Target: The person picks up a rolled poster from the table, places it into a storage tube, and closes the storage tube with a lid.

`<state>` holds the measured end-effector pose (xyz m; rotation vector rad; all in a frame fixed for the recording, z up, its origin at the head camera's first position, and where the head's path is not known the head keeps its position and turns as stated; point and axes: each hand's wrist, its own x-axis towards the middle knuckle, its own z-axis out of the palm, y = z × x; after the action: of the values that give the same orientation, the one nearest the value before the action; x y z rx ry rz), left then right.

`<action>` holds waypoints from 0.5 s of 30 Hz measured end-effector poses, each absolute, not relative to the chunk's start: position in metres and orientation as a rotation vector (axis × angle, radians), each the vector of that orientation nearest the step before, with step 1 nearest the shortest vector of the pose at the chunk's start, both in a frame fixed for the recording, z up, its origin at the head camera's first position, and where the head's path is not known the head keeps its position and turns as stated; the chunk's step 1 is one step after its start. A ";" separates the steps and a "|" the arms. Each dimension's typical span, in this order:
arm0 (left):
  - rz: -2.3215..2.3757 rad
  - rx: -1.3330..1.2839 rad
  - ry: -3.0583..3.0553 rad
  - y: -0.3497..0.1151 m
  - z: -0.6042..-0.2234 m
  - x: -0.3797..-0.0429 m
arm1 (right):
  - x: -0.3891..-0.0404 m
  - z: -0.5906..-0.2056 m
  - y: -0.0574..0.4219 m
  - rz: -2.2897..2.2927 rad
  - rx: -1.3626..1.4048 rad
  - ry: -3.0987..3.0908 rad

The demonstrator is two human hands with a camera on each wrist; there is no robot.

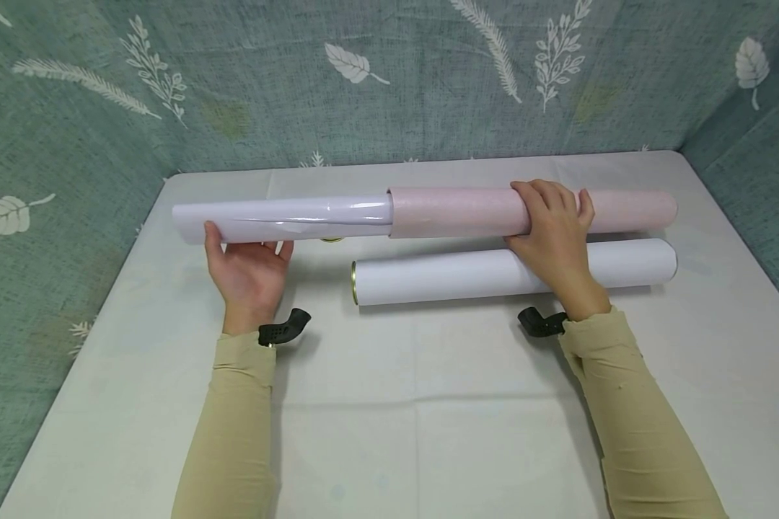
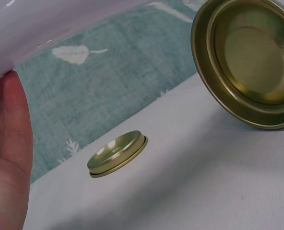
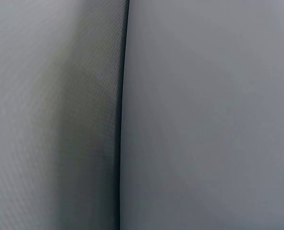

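A rolled sheet of glossy white paper (image 1: pixel 337 214) lies partly inside a pink cardboard tube (image 1: pixel 454 213), its left length sticking out of the tube's left mouth. My left hand (image 1: pixel 252 277) holds the roll near its outer end, thumb in front and fingers passing beneath and behind. My right hand (image 1: pixel 554 234) grips the pink tube from above, right of its middle. Below that wrist lies a white tube (image 1: pixel 435 277) with a gold metal end (image 2: pixel 252 62); its smooth side fills much of the right wrist view.
A loose gold lid (image 2: pixel 117 154) lies on the white-covered table (image 1: pixel 363 432), mostly hidden behind the paper roll in the head view. Green leaf-patterned fabric (image 1: pixel 389 94) encloses the table at the back and sides.
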<state>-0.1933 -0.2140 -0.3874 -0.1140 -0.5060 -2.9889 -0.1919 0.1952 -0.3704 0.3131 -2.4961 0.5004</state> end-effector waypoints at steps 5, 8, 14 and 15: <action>-2.998 -0.116 -0.522 -0.215 -0.390 -0.193 | -0.192 -0.371 0.195 0.500 0.314 -2.500; -2.993 -0.139 -0.558 -0.215 -0.391 -0.193 | -0.192 -0.371 0.195 0.500 0.314 -2.501; -2.993 -0.175 -0.591 -0.213 -0.391 -0.193 | -0.192 -0.371 0.195 0.500 0.312 -2.497; -2.992 -0.183 -0.599 -0.213 -0.391 -0.193 | -0.192 -0.371 0.195 0.499 0.312 -2.495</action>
<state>-0.1930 -0.2126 -0.3914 -0.1830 -0.5988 -2.9923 -0.1916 0.1952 -0.3710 0.3124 -2.4955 0.4990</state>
